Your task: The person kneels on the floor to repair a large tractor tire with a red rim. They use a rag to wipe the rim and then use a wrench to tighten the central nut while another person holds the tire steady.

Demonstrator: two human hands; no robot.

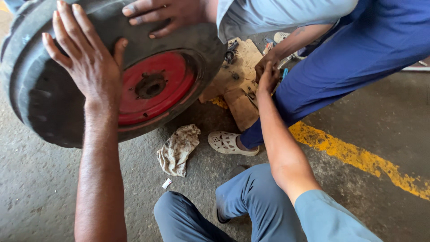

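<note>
We had the wheel (pixel 112 76) off, tilted; our left hand (pixel 87 62) lay flat, open on it, our right hand (pixel 268 80) perhaps empty beside cardboard (pixel 239 74)

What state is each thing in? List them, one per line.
Black rubber tyre on red metal rim: off the vehicle, tilted, held up.
Left hand: open, flat on the tyre.
Right hand: reaching to the brown cardboard sheet, grip unclear.
Dirty cloth rag: crumpled on the concrete floor.
</note>
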